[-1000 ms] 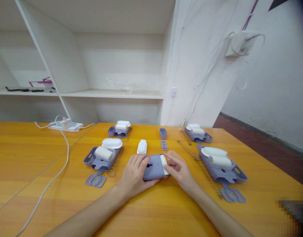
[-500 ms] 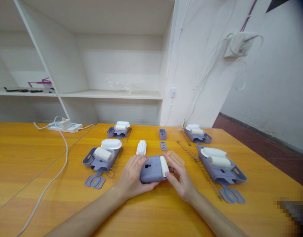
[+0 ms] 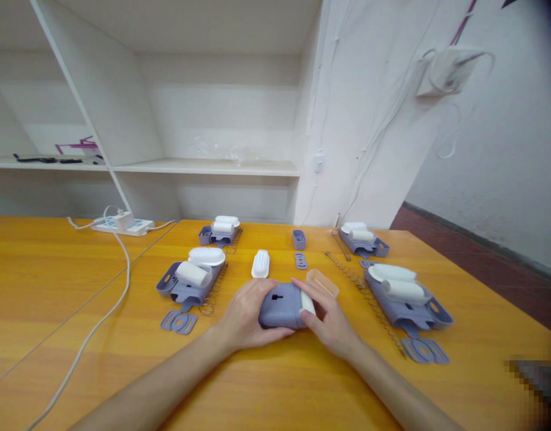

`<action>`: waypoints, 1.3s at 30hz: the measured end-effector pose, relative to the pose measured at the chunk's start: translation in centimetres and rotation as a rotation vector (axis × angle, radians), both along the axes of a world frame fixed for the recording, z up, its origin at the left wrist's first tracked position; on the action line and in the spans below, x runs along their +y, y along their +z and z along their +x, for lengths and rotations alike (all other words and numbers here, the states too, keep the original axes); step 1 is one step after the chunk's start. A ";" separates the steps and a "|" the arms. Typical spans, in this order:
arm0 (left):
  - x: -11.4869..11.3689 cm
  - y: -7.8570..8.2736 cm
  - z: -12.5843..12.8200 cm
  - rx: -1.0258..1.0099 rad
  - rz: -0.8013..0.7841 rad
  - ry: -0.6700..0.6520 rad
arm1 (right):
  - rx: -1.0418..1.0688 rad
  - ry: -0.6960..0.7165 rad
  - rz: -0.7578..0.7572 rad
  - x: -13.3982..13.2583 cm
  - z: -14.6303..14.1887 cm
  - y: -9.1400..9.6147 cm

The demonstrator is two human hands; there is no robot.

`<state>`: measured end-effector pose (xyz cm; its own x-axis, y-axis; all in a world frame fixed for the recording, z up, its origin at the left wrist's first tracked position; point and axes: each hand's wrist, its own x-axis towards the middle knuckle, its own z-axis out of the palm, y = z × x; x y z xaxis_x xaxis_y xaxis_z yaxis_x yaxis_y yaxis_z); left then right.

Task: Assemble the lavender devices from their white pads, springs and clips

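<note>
A grey-purple plastic housing with a dark keyhole-like slot on top lies low over the table between my hands. My left hand is wrapped round its left end, thumb along the near side. At the right end sits a white piece, partly hidden by fingers. My right hand grips this white piece, fingers on the far corner and thumb on the near one. Just behind that hand lies a translucent orange lid-like piece. Beyond the housing is a white ribbed oval piece.
Sets of grey housings with white rolls stand left and right, with coil springs and slotted plates beside them. Farther back are a small grey box, a slotted plate and a power strip.
My right hand's fingers have closed farther over the white piece and the housing's end, covering more of it. My left hand keeps its hold. The whole view has shifted slightly.
</note>
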<state>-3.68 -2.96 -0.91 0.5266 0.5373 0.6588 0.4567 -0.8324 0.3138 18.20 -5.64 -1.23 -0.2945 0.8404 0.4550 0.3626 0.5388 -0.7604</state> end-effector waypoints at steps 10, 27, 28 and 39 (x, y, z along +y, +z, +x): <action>0.6 -0.3 -0.3 -0.011 -0.080 0.115 | 0.151 0.023 -0.135 0.1 0.4 -0.3; 0.0 0.2 0.2 0.054 0.147 0.098 | 0.114 -0.028 -0.082 -0.1 -0.3 0.2; 0.0 0.2 0.2 0.052 0.146 0.103 | 0.124 -0.031 -0.082 -0.2 -0.3 0.2; 0.3 -0.3 0.5 0.100 0.342 0.082 | 0.545 -0.018 -0.518 1.3 -0.1 -0.8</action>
<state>-3.13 -2.67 -1.22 0.5616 0.3378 0.7553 0.5407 -0.8408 -0.0260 18.13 -4.34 -1.98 -0.1246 0.9892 0.0773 -0.1320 0.0607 -0.9894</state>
